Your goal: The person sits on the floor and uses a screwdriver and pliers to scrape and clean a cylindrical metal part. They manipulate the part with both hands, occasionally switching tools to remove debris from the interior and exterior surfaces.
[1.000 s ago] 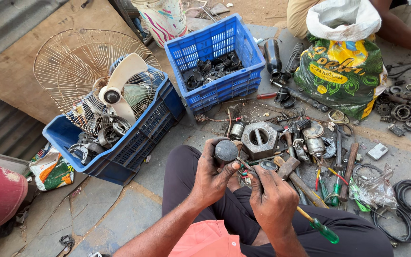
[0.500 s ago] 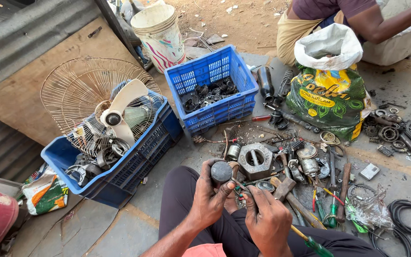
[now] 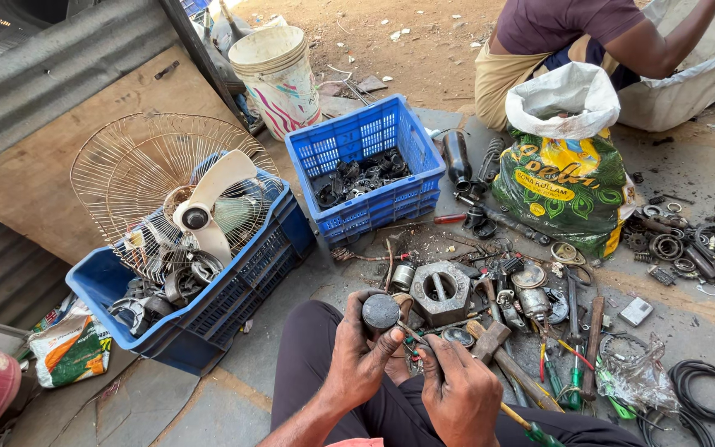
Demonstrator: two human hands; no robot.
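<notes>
the left hand [image 3: 357, 360] has its fingers curled tight round a dark cylindrical part [image 3: 381, 313], held just above the lap, beside the big hexagonal metal block [image 3: 440, 291]. the right hand [image 3: 457, 389] pinches a thin tool [image 3: 411, 335] whose tip touches the cylinder's side. to work it well, i'd brace the cylinder against the palm and keep the tip steady. its long axis runs roughly upright, round end face tilted toward the camera. hammers [image 3: 502, 352] lie near.

I see a fan [image 3: 196, 217] in the blue crate [image 3: 254, 273] at left, a second crate [image 3: 366, 165] at centre, a bucket [image 3: 279, 79] above it, a green sack [image 3: 564, 178] at right, cables [image 3: 709, 389] lower right
</notes>
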